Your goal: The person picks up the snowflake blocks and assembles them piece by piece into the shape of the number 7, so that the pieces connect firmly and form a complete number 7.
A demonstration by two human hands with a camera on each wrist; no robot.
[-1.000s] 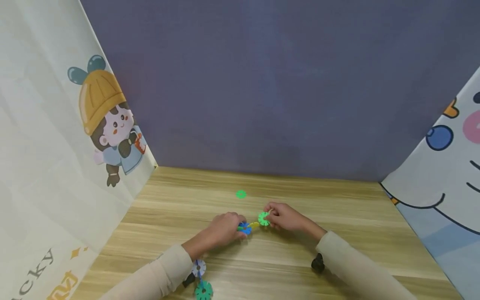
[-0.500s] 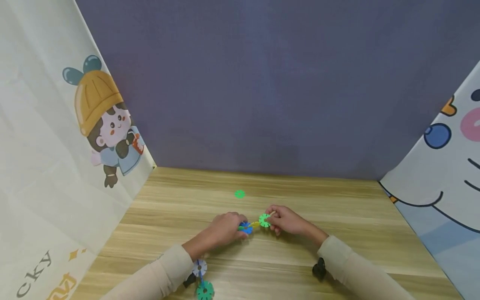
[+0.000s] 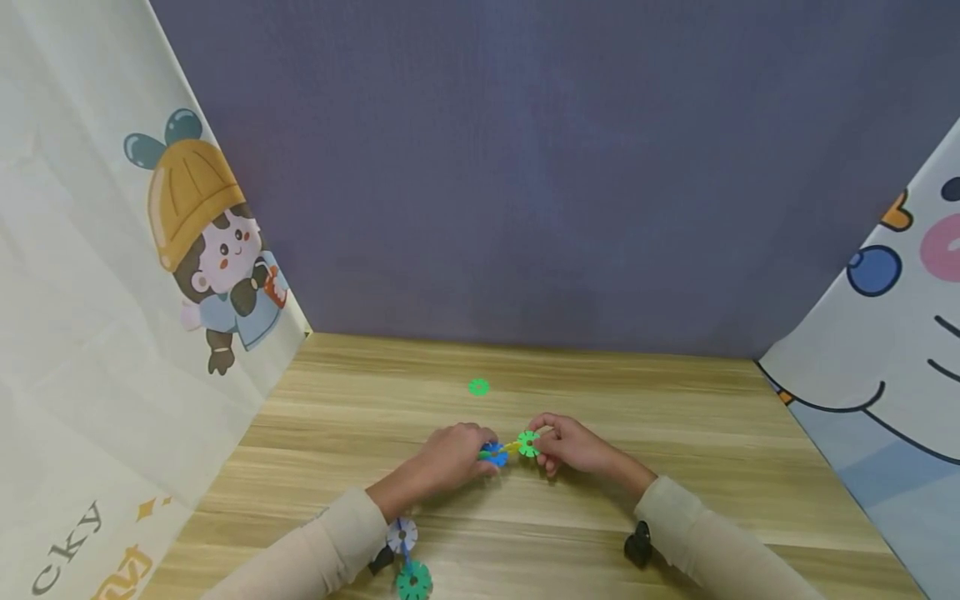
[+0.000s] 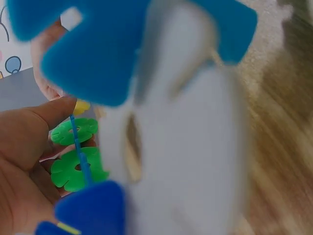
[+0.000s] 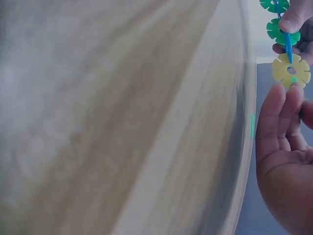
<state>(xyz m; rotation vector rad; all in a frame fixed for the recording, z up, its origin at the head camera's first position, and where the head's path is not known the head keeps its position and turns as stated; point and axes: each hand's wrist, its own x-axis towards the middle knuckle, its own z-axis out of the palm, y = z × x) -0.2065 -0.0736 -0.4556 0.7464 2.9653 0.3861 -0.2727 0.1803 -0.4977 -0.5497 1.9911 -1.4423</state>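
In the head view my left hand [image 3: 453,454] grips a chain of slotted plastic snowflake discs around a blue disc [image 3: 495,454]. A yellow disc [image 3: 512,447] juts from it toward the right. My right hand [image 3: 570,446] pinches a bright green disc [image 3: 528,443], whose edge meets the yellow one. The left wrist view shows green discs [image 4: 73,169] joined by a blue one beside the left palm; a white disc [image 4: 195,147] blurs close to the lens. In the right wrist view, right fingertips reach the rim of the yellow disc [image 5: 281,73], below the left thumb.
One loose green disc [image 3: 478,387] lies on the wooden table [image 3: 637,392] beyond the hands. White [image 3: 402,535] and teal-green [image 3: 413,581] discs, linked by a blue one, show by the left sleeve. A grey-blue panel [image 3: 525,183] stands behind, with printed panels at both sides.
The right hand has shifted slightly nearer the person, bringing the green disc against the yellow disc's end. The left hand stays nearly in place. The discs by the left sleeve have shifted slightly right.
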